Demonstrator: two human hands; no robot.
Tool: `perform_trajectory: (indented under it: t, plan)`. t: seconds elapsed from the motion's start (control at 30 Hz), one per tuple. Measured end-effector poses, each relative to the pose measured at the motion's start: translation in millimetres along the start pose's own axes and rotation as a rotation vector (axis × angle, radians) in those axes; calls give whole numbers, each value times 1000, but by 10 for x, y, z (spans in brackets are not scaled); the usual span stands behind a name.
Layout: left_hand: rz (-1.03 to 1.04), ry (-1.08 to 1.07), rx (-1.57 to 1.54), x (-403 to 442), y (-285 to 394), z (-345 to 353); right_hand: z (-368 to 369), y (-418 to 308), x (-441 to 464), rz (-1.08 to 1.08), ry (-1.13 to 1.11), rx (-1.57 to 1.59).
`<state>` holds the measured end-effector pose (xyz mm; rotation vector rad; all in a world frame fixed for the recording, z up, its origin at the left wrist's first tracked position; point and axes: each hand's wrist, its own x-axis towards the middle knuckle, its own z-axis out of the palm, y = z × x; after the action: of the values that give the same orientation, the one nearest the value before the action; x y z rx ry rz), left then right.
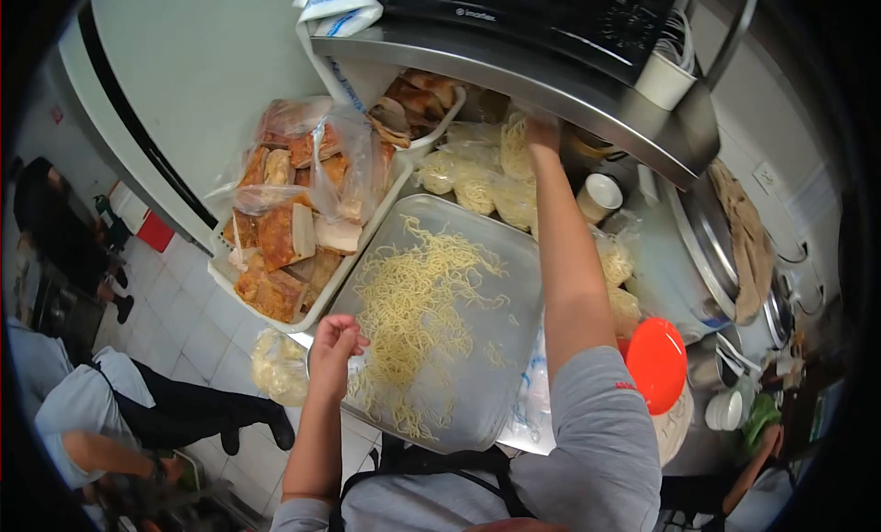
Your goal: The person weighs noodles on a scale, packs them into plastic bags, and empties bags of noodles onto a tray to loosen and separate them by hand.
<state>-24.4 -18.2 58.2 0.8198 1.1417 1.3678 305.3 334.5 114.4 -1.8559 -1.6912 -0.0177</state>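
Loose yellow noodles (413,303) lie spread over a metal tray (500,349) in front of me. My left hand (337,347) is at the tray's left edge, beside the noodles, with its fingers curled together; whether they pinch anything is too small to tell. My right arm reaches far forward under the metal shelf. There my right hand (540,128) is at a noodle bundle (517,147), its fingers mostly hidden. Bagged noodle portions (473,185) lie behind the tray.
A white crate (317,316) of meat pieces stands left of the tray. A red oval lid (656,365), a white cup (599,197) and a large pot (702,248) are at the right. An oven (541,18) sits above. Other people stand at left and lower right.
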Motion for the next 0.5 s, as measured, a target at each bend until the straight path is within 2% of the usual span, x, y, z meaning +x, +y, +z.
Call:
perform_trajectory:
  t: [0.03, 0.13, 0.17, 0.23, 0.27, 0.3, 0.4, 0.47, 0.5]
  plan:
    - [-19, 24, -7, -31, -31, -41, 178, 85, 63, -18, -164, -257]
    - [-75, 77, -27, -107, -70, -189, 696, 303, -124, 362, -110, 159]
    - [-71, 84, -3, -114, -89, -248, 712, 336, -103, 327, -193, 120]
    - [-79, 86, -5, -110, -86, -291, 652, 345, -151, 256, -186, 310]
    - [-86, 78, -8, -106, -77, -298, 575, 375, -185, 226, -175, 399]
    - [-84, 58, -10, -89, -54, -291, 405, 295, -238, 395, -166, 450]
    - [-67, -8, -3, -30, 36, -251, -335, -51, -652, 342, -125, 769]
    - [-42, -62, 20, 20, 71, -248, -785, -213, -1041, 336, -110, 770]
    - [-20, -103, 31, 40, 84, -249, -1055, -297, -1324, 267, -194, 768]
